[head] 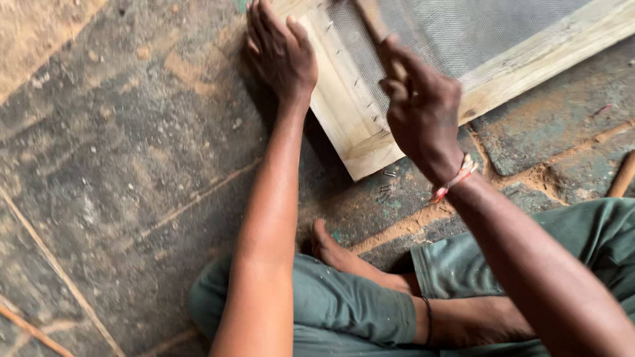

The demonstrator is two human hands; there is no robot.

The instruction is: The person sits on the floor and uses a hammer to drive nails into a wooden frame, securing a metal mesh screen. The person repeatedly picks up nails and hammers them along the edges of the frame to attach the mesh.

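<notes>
A pale wooden frame (344, 112) with grey wire mesh (456, 30) stapled to it lies on the stone floor at the top. My left hand (281, 53) rests flat on the frame's left edge, fingers spread. My right hand (420, 109) is closed round a wooden handle (374, 23), probably of a hammer, that rises blurred over the mesh; its head is out of view. Small nails (387, 185) lie loose on the floor by the frame's near corner.
I sit on the floor in green trousers (344, 304), one bare foot (331, 248) tucked under. The dusty stone slabs (132, 152) have sawdust in the joints. A wooden stick end (622, 175) shows at the right edge.
</notes>
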